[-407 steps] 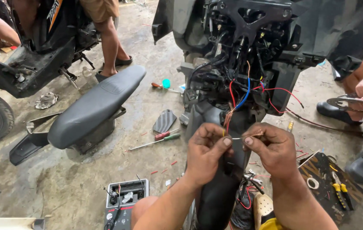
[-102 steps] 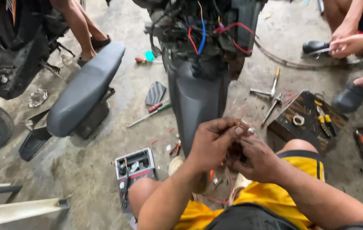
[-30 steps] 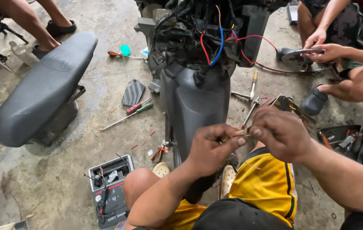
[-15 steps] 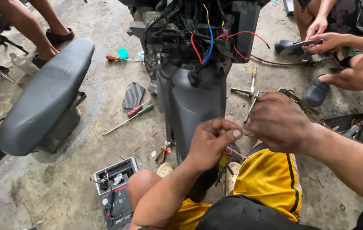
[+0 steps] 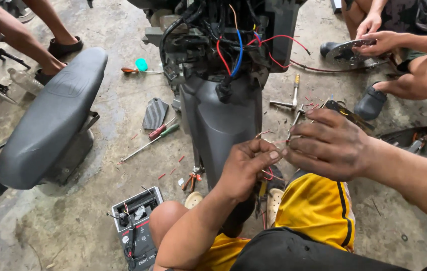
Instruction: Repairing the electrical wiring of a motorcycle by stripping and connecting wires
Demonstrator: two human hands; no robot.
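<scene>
Both hands meet at frame centre, just in front of the scooter body (image 5: 223, 120). Left hand (image 5: 246, 168) and right hand (image 5: 331, 145) fingertips pinched together on thin wires (image 5: 273, 143). Loose seat (image 5: 53, 118) left of frame. Screwdrivers (image 5: 155, 135) on floor between seat and scooter. Battery (image 5: 135, 226) bottom left. Another person's hands hold a disc (image 5: 349, 50) upper right.
</scene>
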